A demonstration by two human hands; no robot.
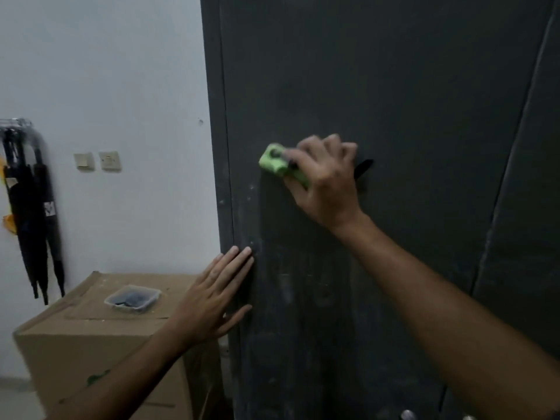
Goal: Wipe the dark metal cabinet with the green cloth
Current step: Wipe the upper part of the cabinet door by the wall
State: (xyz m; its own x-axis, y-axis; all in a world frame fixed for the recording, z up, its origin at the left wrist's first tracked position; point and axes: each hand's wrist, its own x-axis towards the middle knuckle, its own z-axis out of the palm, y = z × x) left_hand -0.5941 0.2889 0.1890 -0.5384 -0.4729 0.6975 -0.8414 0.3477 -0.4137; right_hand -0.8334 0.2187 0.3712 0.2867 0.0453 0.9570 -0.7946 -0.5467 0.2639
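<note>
Right hand [325,183] clamps the green cloth [280,163] against the dark metal cabinet [394,86]; left hand [212,298] lies flat, braced. Bunched cloth may skip dusty streaks.

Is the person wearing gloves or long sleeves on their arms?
No. Both the left hand and the right hand are bare, with no gloves, rings or watch showing. Both forearms are bare too; no sleeve reaches into view. The right hand looks blurry.

Cabinet [394,86]: dark painted metal, matt, smudged with pale dusty streaks low down. Green cloth [274,162]: soft fabric, matt. Box [75,344]: plain brown cardboard, matt. Tub [133,298]: clear plastic, slightly glossy.
</note>
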